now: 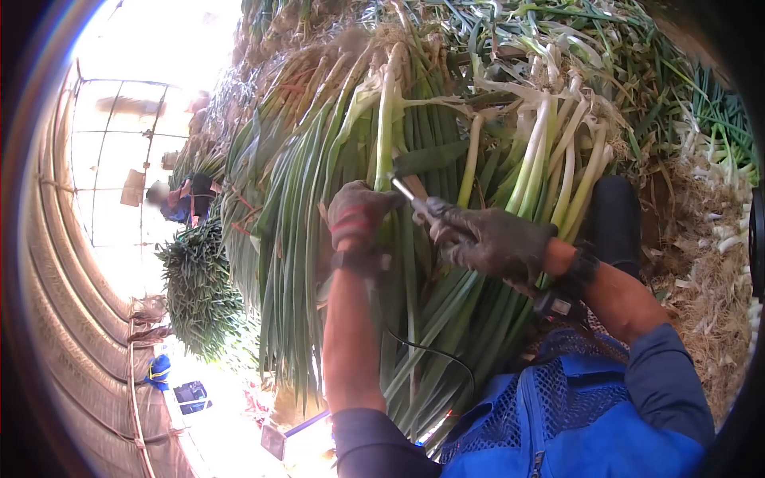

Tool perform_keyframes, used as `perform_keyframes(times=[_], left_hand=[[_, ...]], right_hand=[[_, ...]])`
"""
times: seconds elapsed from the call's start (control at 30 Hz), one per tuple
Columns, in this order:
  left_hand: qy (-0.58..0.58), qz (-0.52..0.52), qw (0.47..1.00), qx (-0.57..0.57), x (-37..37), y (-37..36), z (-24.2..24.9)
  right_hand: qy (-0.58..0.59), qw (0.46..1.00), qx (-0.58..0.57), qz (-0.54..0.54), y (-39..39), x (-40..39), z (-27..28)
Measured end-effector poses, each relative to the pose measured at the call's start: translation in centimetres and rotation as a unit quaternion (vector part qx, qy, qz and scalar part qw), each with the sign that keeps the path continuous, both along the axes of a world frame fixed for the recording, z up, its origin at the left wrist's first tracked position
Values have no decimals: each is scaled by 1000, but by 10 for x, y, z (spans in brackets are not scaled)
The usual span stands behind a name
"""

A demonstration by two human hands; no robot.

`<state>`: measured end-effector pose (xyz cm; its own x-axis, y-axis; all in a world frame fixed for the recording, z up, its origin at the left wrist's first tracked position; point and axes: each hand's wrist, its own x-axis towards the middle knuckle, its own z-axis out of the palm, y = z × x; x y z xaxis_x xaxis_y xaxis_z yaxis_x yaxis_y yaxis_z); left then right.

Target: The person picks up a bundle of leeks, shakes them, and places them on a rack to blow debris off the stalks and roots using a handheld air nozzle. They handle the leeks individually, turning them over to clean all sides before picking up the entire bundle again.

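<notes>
Ground (709, 319): covered with straw-like trimmings; green onions (382, 263) are heaped on it, white stalks (729, 239) scattered alongside.

I observe a farm greenhouse tunnel: arched plastic roofing (72, 263) curves beside heaped green onions (335, 159), with another worker (179, 199) bundling behind that heap.

My hands wear matt, rough cloth gloves, left (356, 217) and right (490, 239). The green onions (335, 159) look smooth, slightly glossy. The blade (403, 190) is shiny metal; my vest (558, 414) is blue mesh cloth.
</notes>
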<state>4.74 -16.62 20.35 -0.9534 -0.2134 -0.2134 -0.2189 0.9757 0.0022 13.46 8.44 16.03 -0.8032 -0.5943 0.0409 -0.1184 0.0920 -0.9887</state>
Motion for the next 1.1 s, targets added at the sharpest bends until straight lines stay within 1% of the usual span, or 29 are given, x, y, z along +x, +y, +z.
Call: perform_keyframes(times=[0.03,0.1,0.13,0.17,0.23,0.3,0.37,0.43,0.47,0.57,0.63,0.67,0.77,0.8,0.87,0.97,1.0,1.07,1.1], left_hand=[[13,-49,999,0,8,-3,2],[12,-44,999,-6,10,-2,2],[-1,9,1000,-11,4,4,1],[-15,64,998,-17,0,7,1],[-14,68,998,-10,0,2,-1],[-3,64,998,-6,1,0,-2],[20,47,999,-2,3,4,-3],[18,46,999,14,5,3,-2],[18,46,999,22,6,3,-1],[10,68,997,44,5,3,1],[10,74,994,82,6,1,-1],[10,77,992,101,7,0,-2],[24,69,993,95,7,-4,-9],[20,69,991,109,7,-5,-10],[11,71,988,136,8,-5,-10],[7,82,985,151,7,-5,-8],[3,89,983,161,7,-4,-6],[-2,102,978,181,5,-1,-2],[2,102,976,193,5,0,-1]], right_hand=[[14,1000,0,-2,0,3,1],[19,1000,-1,-19,-8,-2,-7],[23,999,0,-30,-10,-5,-8],[3,1000,-4,-20,-7,-8,-3],[-42,999,-14,5,-3,-9,8],[-59,991,-118,-18,-21,1,-7],[-43,994,-84,-52,-27,-7,-17],[-2,993,86,-84,-29,-47,-15],[13,995,9,-97,-38,-68,-33],[67,983,28,-167,-47,-114,-40],[77,982,34,-168,-60,-157,-70],[71,983,48,-161,-61,-171,-71],[35,985,109,-125,-52,-202,-52],[77,977,114,-165,-61,-221,-73],[188,943,230,-150,-83,-294,-142],[244,916,280,-153,-82,-314,-162],[178,944,207,-184,-70,-283,-121],[111,957,171,-204,-58,-246,-74],[110,952,208,-195,-55,-236,-64]])
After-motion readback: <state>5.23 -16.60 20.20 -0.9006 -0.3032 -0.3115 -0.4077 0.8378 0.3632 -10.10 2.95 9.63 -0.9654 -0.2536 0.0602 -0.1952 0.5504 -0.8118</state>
